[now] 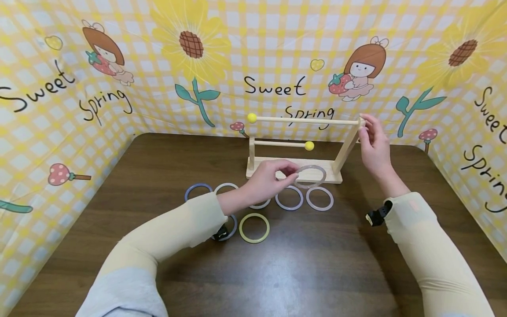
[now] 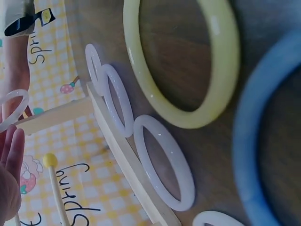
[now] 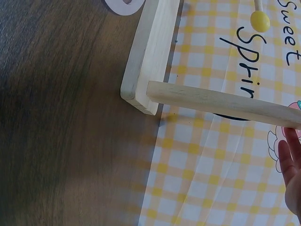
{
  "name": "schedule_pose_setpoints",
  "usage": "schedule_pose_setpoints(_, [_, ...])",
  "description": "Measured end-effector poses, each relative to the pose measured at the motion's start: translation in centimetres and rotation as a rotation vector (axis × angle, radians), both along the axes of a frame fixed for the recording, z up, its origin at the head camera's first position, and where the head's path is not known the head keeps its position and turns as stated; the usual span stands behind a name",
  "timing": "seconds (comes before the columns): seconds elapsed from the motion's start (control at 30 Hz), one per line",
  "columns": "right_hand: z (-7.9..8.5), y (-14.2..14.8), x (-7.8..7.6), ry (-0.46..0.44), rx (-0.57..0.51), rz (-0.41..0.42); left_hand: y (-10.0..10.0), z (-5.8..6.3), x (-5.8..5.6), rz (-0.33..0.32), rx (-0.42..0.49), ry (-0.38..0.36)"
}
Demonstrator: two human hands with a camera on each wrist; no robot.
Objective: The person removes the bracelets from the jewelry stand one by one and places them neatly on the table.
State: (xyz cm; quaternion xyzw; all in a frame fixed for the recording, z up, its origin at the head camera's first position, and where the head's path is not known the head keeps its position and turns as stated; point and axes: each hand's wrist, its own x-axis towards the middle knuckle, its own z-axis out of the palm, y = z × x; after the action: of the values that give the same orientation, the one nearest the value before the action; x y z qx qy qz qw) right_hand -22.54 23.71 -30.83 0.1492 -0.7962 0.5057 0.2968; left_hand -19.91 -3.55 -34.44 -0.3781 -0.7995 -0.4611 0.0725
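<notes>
My left hand (image 1: 269, 178) pinches a clear, glittery ring (image 1: 325, 178) between thumb and fingers, in front of the wooden rack's base (image 1: 334, 178). In the left wrist view this ring (image 2: 21, 107) shows at the left edge. My right hand (image 1: 376, 147) grips the top of the rack's tall post (image 1: 347, 147). From that post a long rod (image 1: 309, 120) runs left to a yellow ball (image 1: 252, 118). A shorter rod (image 1: 281, 143) runs right from the short post (image 1: 251, 154) and also ends in a yellow ball (image 1: 309, 145). Neither rod carries a ring.
Several rings lie on the brown table (image 1: 317, 264): a yellow ring (image 1: 255, 241), a lilac ring (image 1: 332, 199), a bluish ring (image 1: 302, 199) and a blue ring (image 1: 198, 186). My left forearm partly covers some. A checked yellow cloth (image 1: 269, 53) stands behind the table.
</notes>
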Motion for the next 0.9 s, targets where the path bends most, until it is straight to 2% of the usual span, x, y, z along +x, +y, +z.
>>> schedule_pose_setpoints(0.2, [0.1, 0.0, 0.0, 0.000, 0.000, -0.008, -0.9, -0.5, 0.5, -0.030, -0.015, 0.043])
schedule_pose_setpoints(0.33, [0.0, 0.0, -0.1, 0.005, -0.004, 0.000, -1.4, -0.9, 0.8, -0.046, -0.040, 0.036])
schedule_pose_setpoints(0.67, [0.0, 0.0, -0.1, -0.001, -0.001, -0.004, -2.0, -1.6, 1.1, -0.143, -0.052, 0.058])
schedule_pose_setpoints(0.8, [0.0, 0.0, 0.0, -0.009, -0.001, -0.003, -2.2, -1.8, 1.0, -0.172, -0.068, 0.044])
schedule_pose_setpoints(0.9, [0.0, 0.0, 0.0, -0.011, 0.004, -0.004, -2.3, -2.0, 0.8, -0.217, -0.090, -0.002])
